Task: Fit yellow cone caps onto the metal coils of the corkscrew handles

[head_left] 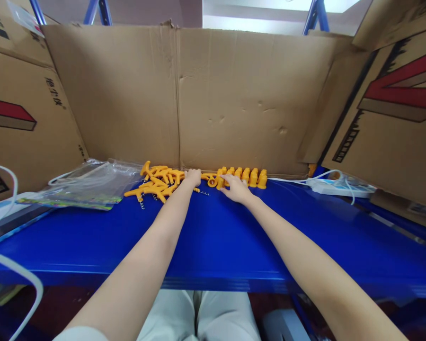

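Observation:
My left hand (193, 176) is closed at the right end of a loose pile of yellow T-handled corkscrews (156, 189); its fingers curl over a corkscrew, mostly hidden. A metal spiral (205, 193) pokes out just right of that hand. My right hand (238, 190) pinches a yellow bell-shaped corkscrew sleeve (219, 183) between thumb and fingers. Beside it lies another sleeve (212, 182), its round opening facing me. Yellow sleeves (261, 180) stand upright in rows behind and to the right of my right hand.
The blue shelf top (227, 246) carries everything. A cardboard panel (248, 104) closes off the back, with printed boxes (24, 118) at both sides. Clear plastic bags (99, 182) lie at left. A white power strip (341, 188) with cables sits at right.

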### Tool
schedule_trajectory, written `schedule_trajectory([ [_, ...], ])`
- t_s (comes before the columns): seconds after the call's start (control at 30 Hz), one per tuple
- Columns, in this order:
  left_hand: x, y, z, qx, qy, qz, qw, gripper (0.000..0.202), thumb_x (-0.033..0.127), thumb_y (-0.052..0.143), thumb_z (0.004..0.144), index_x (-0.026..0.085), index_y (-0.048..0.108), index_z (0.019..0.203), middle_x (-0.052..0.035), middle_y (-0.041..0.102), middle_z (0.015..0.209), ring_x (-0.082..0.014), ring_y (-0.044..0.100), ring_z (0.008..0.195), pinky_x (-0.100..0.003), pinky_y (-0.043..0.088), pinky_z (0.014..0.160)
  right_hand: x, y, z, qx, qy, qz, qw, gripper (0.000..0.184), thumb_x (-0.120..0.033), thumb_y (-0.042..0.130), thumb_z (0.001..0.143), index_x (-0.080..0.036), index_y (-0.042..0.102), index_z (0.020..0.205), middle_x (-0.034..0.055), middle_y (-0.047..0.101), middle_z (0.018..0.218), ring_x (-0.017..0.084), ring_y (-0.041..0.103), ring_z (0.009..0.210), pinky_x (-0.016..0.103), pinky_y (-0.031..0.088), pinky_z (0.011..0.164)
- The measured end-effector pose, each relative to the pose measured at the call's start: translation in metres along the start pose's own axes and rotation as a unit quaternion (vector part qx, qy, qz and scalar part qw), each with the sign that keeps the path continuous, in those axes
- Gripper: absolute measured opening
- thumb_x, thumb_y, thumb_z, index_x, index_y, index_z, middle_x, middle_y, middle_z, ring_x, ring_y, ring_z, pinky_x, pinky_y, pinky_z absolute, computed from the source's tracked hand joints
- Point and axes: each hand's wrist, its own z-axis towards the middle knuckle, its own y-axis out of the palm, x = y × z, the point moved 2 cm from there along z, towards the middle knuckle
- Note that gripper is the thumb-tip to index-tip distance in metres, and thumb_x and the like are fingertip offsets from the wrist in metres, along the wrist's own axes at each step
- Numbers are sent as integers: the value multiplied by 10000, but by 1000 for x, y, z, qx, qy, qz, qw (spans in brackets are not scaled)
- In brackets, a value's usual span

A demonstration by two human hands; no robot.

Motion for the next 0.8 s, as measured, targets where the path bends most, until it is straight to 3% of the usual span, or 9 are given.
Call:
schedule_trajectory([
  [0.1, -2, 1, 1, 20, -18, -24, 999, 408, 120, 539, 807, 167, 547, 1212, -173, 606, 1275, -289, 537, 1219, -414, 418, 981, -1, 1, -1, -4, -2, 1, 1000, 475, -267, 557, 877, -212, 494, 1345, 126, 511, 1395, 292, 432, 1303, 488, 368, 991],
  [0.2, -7, -1, 4, 78, -64, -152, 983, 382, 121, 529, 834, 169, 517, 1212, -158, 633, 1227, -258, 584, 1158, -373, 450, 936, -1, 2, 1, 19, 7, 18, 1000, 411, -242, 546, 873, -206, 529, 1282, 126, 546, 1353, 284, 466, 1274, 480, 385, 974],
  [0.3, -13, -9, 7, 148, -121, -350, 917, 350, 119, 545, 841, 169, 504, 1186, -120, 665, 1141, -211, 630, 1058, -323, 478, 884, 0, 4, 3, 40, 24, 45, 998, 296, -232, 540, 864, -206, 568, 1158, 112, 619, 1241, 269, 548, 1174, 459, 416, 938],
  [0.4, -16, -22, 7, 208, -158, -463, 847, 320, 134, 558, 844, 176, 499, 1156, -77, 673, 1052, -173, 650, 983, -277, 495, 841, 2, 7, 4, 55, 38, 60, 996, 181, -247, 539, 857, -194, 566, 1028, 98, 672, 1078, 257, 618, 1024, 429, 448, 887],
  [0.43, -17, -26, 6, 218, -164, -484, 832, 316, 134, 555, 845, 184, 494, 1151, -59, 673, 1014, -160, 657, 950, -261, 502, 816, 3, 8, 5, 61, 38, 66, 995, 168, -249, 540, 853, -196, 556, 1011, 92, 677, 1033, 251, 632, 971, 421, 457, 866],
  [0.6, -25, -42, -16, 238, -181, -654, 695, 347, 44, 562, 771, 186, 492, 1081, -10, 632, 846, -116, 654, 745, -230, 533, 683, 9, 20, 10, 86, 42, 147, 984, 277, -253, 580, 809, -202, 514, 1073, 61, 673, 966, 196, 652, 798, 374, 496, 788],
  [0.7, -28, -46, -40, 213, -149, -705, 659, 347, -6, 588, 683, 163, 520, 979, 20, 587, 746, -105, 635, 651, -254, 555, 671, 7, 27, 11, 50, 50, 179, 981, 253, -253, 628, 780, -186, 554, 1012, 65, 683, 957, 188, 662, 843, 345, 503, 795],
  [0.8, -33, -47, -64, 213, -147, -733, 630, 409, -30, 584, 668, 184, 495, 1004, 47, 566, 726, -92, 627, 629, -273, 577, 679, 3, 29, 10, 2, 56, 182, 982, 198, -275, 672, 757, -176, 589, 907, 71, 697, 944, 206, 664, 892, 337, 499, 802],
])
